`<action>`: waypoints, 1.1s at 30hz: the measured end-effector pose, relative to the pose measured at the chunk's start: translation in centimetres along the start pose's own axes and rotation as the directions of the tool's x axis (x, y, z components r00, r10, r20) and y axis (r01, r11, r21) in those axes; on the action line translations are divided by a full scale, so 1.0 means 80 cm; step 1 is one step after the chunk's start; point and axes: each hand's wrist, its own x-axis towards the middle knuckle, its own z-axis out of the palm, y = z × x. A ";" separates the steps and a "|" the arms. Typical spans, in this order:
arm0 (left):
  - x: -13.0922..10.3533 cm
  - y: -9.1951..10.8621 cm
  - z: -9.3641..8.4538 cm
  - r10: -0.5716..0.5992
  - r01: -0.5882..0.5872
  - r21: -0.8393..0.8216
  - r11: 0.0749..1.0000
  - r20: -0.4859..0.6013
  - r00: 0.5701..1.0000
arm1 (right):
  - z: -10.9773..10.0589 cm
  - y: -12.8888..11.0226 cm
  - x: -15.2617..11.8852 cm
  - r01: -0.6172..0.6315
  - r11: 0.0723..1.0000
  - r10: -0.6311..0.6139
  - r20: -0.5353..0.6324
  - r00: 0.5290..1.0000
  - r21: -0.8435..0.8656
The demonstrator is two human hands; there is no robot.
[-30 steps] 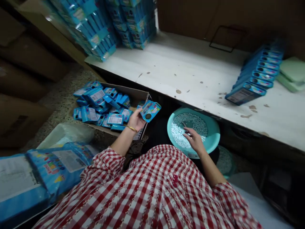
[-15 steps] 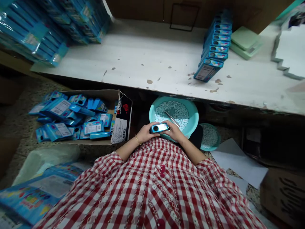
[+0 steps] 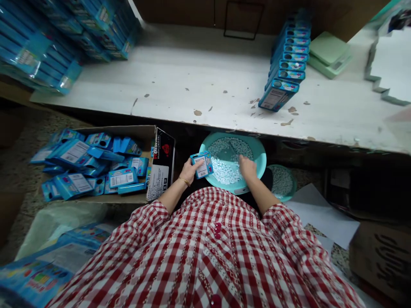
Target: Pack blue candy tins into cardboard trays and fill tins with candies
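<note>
My left hand (image 3: pixel 189 172) grips a small blue box (image 3: pixel 202 165) by its side, thumb across the white label, at the left rim of a turquoise basin (image 3: pixel 261 164). Small pale pieces (image 3: pixel 224 172) lie in the basin. Over the basin's right part, my right hand (image 3: pixel 248 167) reaches down into the pieces with its fingers drawn together; what they hold, if anything, is hidden. The metal tool is not clearly visible.
A carton (image 3: pixel 162 171) of blue boxes stands left. On the white table (image 3: pixel 180 81) are a row of blue boxes (image 3: pixel 278 95), a green scale (image 3: pixel 329 53) and wrapped stacks (image 3: pixel 64 70). A smaller basin (image 3: pixel 283 182) sits right.
My hands have moved apart. The left one carries the box leftward and has turned its labelled face up; the right one has let go of it and moved into the basin.
</note>
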 end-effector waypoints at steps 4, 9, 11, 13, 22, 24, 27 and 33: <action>-0.002 0.000 0.004 -0.006 0.006 -0.007 1.000 -0.027 1.000 | -0.015 0.028 0.020 -0.028 0.994 0.022 -0.057 0.998 -0.106; -0.001 -0.001 0.007 -0.008 0.007 -0.021 1.000 -0.065 0.998 | 0.009 0.000 0.020 0.056 0.995 -0.051 0.059 0.997 -0.087; 0.000 -0.001 0.008 -0.006 0.004 -0.024 1.000 -0.072 0.997 | 0.023 -0.018 0.009 0.110 0.991 -0.105 0.081 0.991 -0.070; 0.000 -0.002 0.008 -0.006 0.003 -0.034 0.999 -0.070 0.997 | 0.031 -0.029 0.000 0.169 0.985 -0.162 0.115 0.980 -0.047; -0.001 -0.002 0.006 -0.009 0.005 -0.061 0.998 -0.070 0.998 | 0.020 -0.010 0.007 0.176 0.984 -0.173 0.118 0.978 -0.021; 0.000 -0.003 0.008 -0.006 0.001 -0.069 0.998 -0.074 0.997 | 0.030 -0.019 0.000 0.224 0.974 -0.222 0.154 0.963 0.000; 0.001 -0.007 0.011 0.010 -0.016 -0.068 0.998 -0.085 0.996 | 0.044 -0.033 -0.007 0.281 0.959 -0.284 0.193 0.939 0.045; 0.000 -0.003 0.011 0.002 -0.010 -0.101 0.995 -0.082 0.997 | 0.045 -0.019 0.013 0.314 0.932 -0.354 0.269 0.896 0.181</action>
